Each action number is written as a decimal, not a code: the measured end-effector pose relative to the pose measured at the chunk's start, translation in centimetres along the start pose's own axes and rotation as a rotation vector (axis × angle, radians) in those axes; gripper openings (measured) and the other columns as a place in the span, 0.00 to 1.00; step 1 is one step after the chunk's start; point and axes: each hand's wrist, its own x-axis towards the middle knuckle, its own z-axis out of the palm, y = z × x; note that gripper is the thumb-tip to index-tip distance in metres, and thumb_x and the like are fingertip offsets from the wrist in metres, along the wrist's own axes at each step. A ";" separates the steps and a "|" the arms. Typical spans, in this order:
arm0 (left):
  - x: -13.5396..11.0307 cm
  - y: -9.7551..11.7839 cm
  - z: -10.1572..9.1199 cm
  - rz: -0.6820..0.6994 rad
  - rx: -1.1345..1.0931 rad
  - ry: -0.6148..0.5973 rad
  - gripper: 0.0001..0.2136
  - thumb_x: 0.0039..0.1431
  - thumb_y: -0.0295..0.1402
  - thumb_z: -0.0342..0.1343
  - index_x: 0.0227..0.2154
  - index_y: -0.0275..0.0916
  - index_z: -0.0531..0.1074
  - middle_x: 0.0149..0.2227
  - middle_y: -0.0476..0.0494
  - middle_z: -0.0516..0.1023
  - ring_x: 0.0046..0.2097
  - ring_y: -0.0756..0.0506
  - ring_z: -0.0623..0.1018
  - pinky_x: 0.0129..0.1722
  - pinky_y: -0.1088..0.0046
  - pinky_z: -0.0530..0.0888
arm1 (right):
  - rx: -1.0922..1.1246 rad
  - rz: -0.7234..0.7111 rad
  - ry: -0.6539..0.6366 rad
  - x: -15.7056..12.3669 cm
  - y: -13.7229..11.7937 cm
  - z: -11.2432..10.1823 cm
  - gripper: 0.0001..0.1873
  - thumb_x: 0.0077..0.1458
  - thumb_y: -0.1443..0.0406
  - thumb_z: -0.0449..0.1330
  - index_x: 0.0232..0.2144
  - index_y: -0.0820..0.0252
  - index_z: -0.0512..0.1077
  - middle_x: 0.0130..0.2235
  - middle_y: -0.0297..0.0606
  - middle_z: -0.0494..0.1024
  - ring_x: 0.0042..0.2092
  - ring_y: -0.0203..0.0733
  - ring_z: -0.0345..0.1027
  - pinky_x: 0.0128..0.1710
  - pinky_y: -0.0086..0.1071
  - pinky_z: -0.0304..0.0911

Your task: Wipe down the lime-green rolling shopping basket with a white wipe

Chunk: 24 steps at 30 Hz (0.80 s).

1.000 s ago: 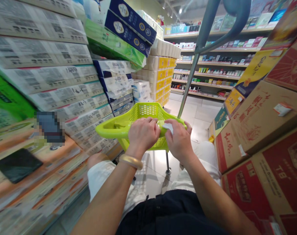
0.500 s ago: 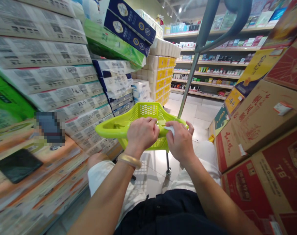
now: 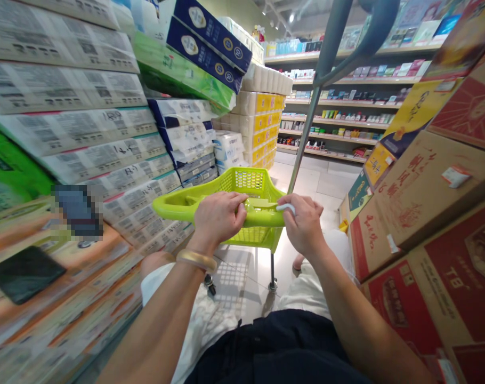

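Observation:
In front of me is a lime-green wheeled shopping basket (image 3: 248, 178) with perforated sides. My left hand (image 3: 220, 214) is closed around its near rim, left of the middle, a gold-coloured bangle (image 3: 197, 260) on that wrist. At the rim's right part, my right hand (image 3: 304, 224) has its fingers curled over a small white piece of tissue or cloth (image 3: 286, 207), pressed against the green plastic. A bare stretch of rim shows between both hands. The fingers of the right hand partly cover the white piece.
Packaged goods (image 3: 118, 149) are stacked on the left, with a dark flat object (image 3: 25, 273) and a blurred-out device (image 3: 78, 209) lying on orange packs. Cartons (image 3: 426, 186) line the right. The basket's grey pole (image 3: 304, 141) rises ahead; stocked shelves (image 3: 342, 104) stand behind.
My hands have moved apart along the rim, the left to the left and the right slightly to the right. More rim and more of the white piece show now.

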 end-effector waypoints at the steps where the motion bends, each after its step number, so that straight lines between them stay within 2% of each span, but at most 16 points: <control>1: 0.0 -0.3 0.0 0.003 -0.010 0.004 0.18 0.62 0.36 0.45 0.47 0.45 0.78 0.46 0.47 0.83 0.45 0.42 0.79 0.43 0.63 0.73 | -0.005 -0.027 -0.015 -0.1 -0.4 0.1 0.12 0.55 0.70 0.51 0.35 0.54 0.72 0.39 0.34 0.80 0.46 0.45 0.68 0.52 0.41 0.49; 6: 0.1 -2.1 -0.3 0.042 -0.088 -0.005 0.20 0.63 0.36 0.42 0.46 0.43 0.79 0.46 0.47 0.83 0.47 0.42 0.79 0.46 0.64 0.74 | 0.063 -0.090 -0.092 -0.4 -0.9 0.3 0.12 0.57 0.70 0.50 0.36 0.53 0.72 0.39 0.33 0.80 0.45 0.43 0.68 0.51 0.40 0.51; 11: 0.2 -3.7 -0.3 0.089 -0.122 0.005 0.20 0.61 0.35 0.42 0.46 0.44 0.79 0.44 0.48 0.83 0.51 0.41 0.75 0.53 0.60 0.71 | 0.234 -0.050 0.000 -0.5 1.0 0.7 0.12 0.58 0.67 0.47 0.36 0.55 0.70 0.40 0.37 0.77 0.45 0.45 0.68 0.50 0.39 0.58; 15: 0.2 -5.0 -0.3 0.132 -0.061 0.013 0.20 0.61 0.34 0.42 0.46 0.49 0.79 0.45 0.51 0.83 0.54 0.40 0.74 0.61 0.50 0.60 | 0.302 -0.032 0.049 -1.0 1.9 1.5 0.10 0.57 0.66 0.47 0.35 0.55 0.68 0.39 0.38 0.74 0.44 0.45 0.67 0.48 0.38 0.61; 17: 0.1 -5.4 -0.7 0.145 -0.034 -0.006 0.21 0.61 0.33 0.42 0.49 0.49 0.77 0.46 0.50 0.83 0.55 0.40 0.73 0.62 0.49 0.57 | 0.335 -0.040 0.057 -1.2 1.7 1.8 0.10 0.57 0.67 0.46 0.35 0.55 0.67 0.39 0.38 0.73 0.44 0.45 0.66 0.48 0.38 0.62; 20: 0.0 -4.8 -1.5 0.110 0.000 0.033 0.24 0.59 0.32 0.44 0.58 0.45 0.70 0.51 0.45 0.80 0.58 0.38 0.71 0.62 0.49 0.57 | 0.381 -0.045 0.058 -1.6 1.3 2.1 0.10 0.57 0.67 0.46 0.36 0.55 0.67 0.39 0.39 0.72 0.44 0.44 0.66 0.48 0.38 0.63; 22: -0.1 -3.2 -2.1 0.050 -0.038 0.138 0.25 0.60 0.32 0.45 0.60 0.41 0.66 0.52 0.41 0.79 0.59 0.38 0.70 0.62 0.51 0.59 | 0.397 -0.037 0.059 -1.8 1.0 2.2 0.10 0.58 0.67 0.46 0.36 0.55 0.67 0.39 0.39 0.72 0.44 0.44 0.65 0.48 0.38 0.63; 24: -0.2 -0.8 -2.3 0.033 -0.175 0.154 0.22 0.62 0.33 0.45 0.57 0.39 0.69 0.51 0.41 0.79 0.55 0.41 0.74 0.59 0.57 0.66 | 0.406 -0.040 0.067 -1.9 0.7 2.4 0.10 0.58 0.68 0.47 0.36 0.55 0.67 0.39 0.38 0.72 0.44 0.44 0.65 0.48 0.38 0.62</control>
